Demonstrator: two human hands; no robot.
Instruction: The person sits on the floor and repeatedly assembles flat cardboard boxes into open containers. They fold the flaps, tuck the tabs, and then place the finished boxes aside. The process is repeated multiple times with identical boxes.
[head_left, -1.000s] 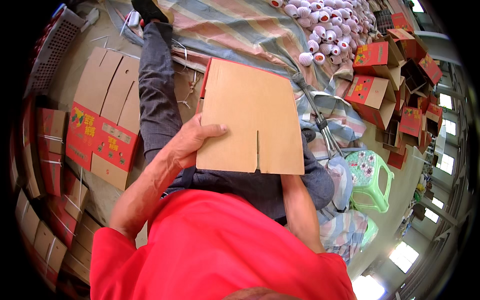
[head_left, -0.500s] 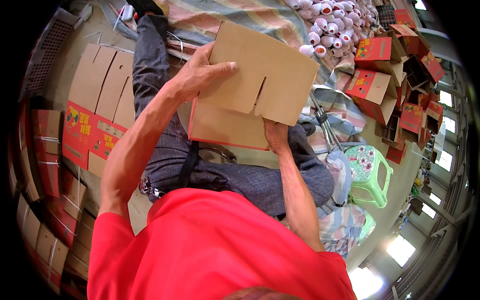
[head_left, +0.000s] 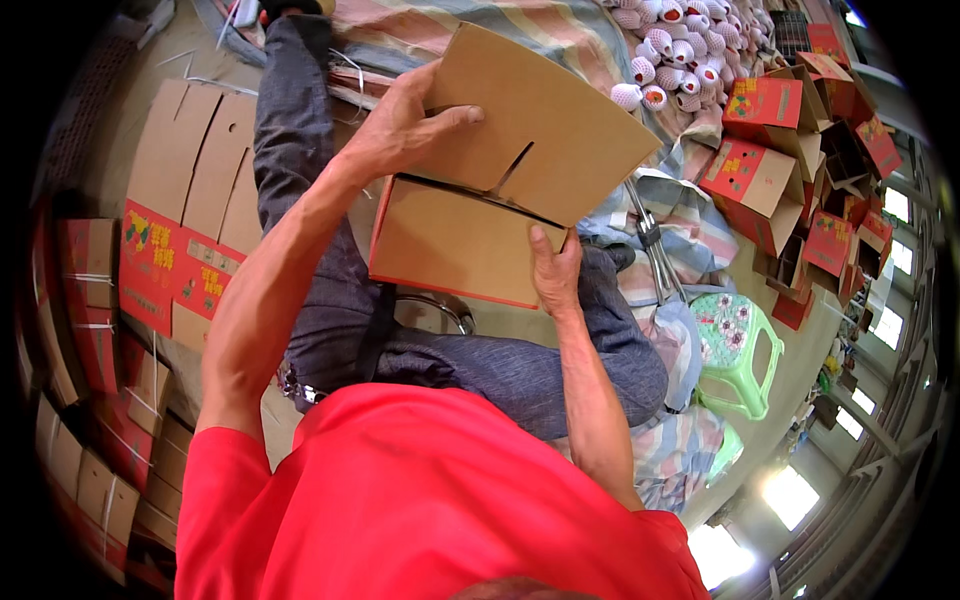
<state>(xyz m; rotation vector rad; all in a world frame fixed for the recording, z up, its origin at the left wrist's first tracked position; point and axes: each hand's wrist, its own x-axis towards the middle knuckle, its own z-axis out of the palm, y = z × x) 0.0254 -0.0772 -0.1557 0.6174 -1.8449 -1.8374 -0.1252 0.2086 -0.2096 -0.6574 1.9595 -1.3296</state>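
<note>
Brown corrugated cardboard box (head_left: 500, 190) with red edges sits mid-frame over the lap. Left hand (head_left: 405, 125) grasps the upper flap; right hand (head_left: 555, 275) pinches the lower front edge. Best to crease flaps squarely along the slit, steadying the bottom panel.

Pretty boxed in here tbh. The cardboard box (head_left: 500, 190) fills the space over my lap, so nothing passes straight ahead. My left side has flat cartons (head_left: 175, 230) lying on the floor, low enough to reach over. To the right, the green stool (head_left: 735, 345) and stacked red boxes (head_left: 770, 170) crowd things.
</note>
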